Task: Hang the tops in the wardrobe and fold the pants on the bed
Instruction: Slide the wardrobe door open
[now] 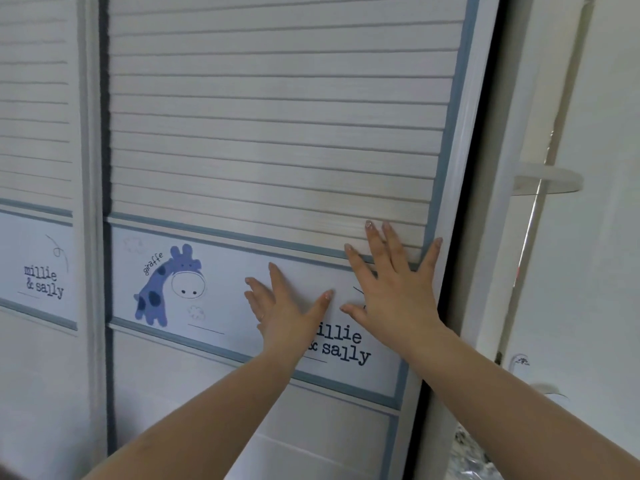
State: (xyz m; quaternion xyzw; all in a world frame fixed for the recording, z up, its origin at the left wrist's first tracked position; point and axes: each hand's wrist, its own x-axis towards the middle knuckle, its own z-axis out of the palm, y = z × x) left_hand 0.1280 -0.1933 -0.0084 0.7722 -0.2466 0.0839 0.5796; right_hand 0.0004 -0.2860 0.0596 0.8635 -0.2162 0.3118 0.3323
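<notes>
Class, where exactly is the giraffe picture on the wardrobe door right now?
In the head view, the giraffe picture sits left of centre on the sliding door's pale band, just below the slatted panel and left of the left hand.

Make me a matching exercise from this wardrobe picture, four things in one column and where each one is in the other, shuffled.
Column one:
1. left hand
2. right hand
3. giraffe drawing
4. white handle

Column two:
A. flat against the door's right edge, fingertips on the slats
B. on the white frame right of the wardrobe door
C. left part of the printed band
D. flat on the printed band, partly covering the lettering

Pairs: 1-D, 2-A, 3-C, 4-B
</notes>
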